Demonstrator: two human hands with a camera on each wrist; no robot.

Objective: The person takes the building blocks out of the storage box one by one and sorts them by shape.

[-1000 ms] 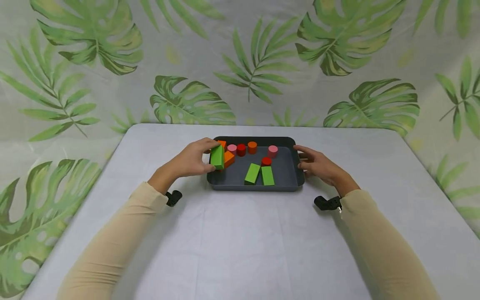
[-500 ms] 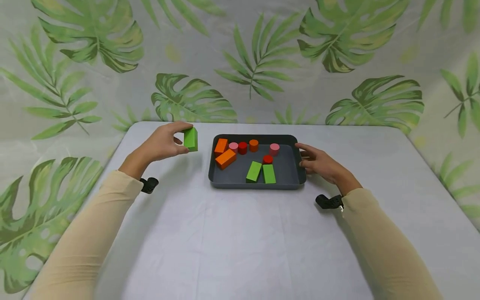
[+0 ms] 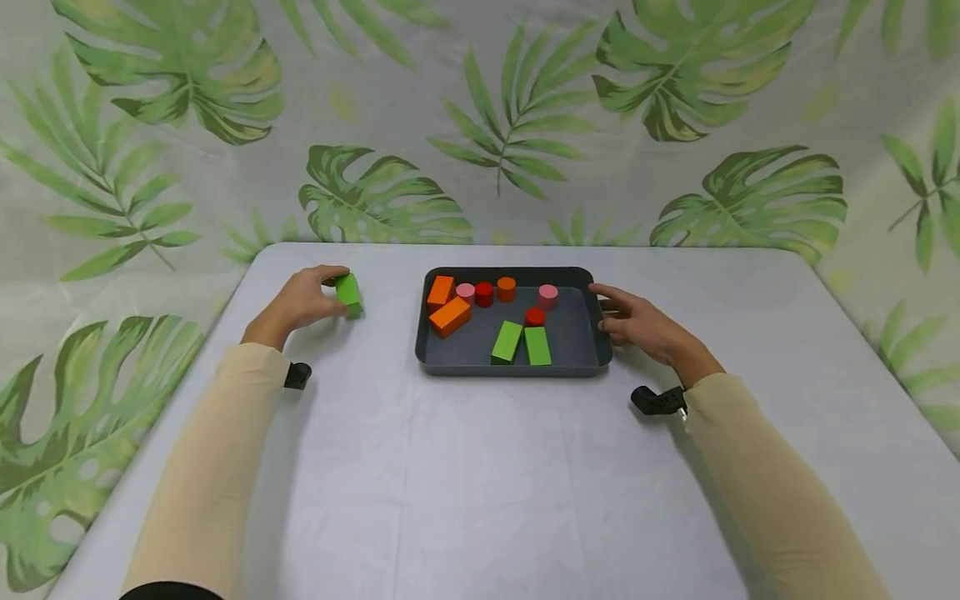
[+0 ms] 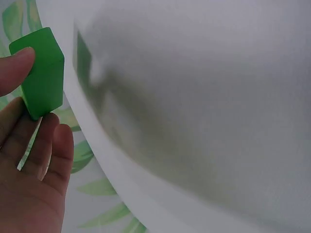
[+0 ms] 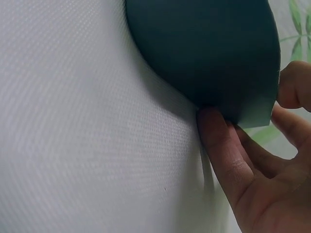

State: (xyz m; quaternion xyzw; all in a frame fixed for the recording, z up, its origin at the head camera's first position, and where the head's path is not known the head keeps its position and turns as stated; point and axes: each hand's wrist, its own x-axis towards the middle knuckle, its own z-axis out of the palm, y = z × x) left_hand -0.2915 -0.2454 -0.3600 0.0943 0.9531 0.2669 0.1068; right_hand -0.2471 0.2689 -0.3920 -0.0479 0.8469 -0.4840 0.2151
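My left hand pinches a green rectangular block between thumb and fingers, left of the tray and low over the table. In the left wrist view the thumb lies on one face of the green block, with fingertips at its lower end. My right hand touches the right end of the dark grey tray, fingers fairly straight. The right wrist view has the thumb against the wall of the tray. Inside the tray lie two green blocks and two orange blocks.
Also in the tray are two pink cylinders, two red cylinders and an orange cylinder. A white cloth covers the table. Behind it hangs a leaf-patterned curtain.
My left hand has carried the green block out from the tray's left end, leftward and then down toward the table. My right hand stays at the tray's right end.
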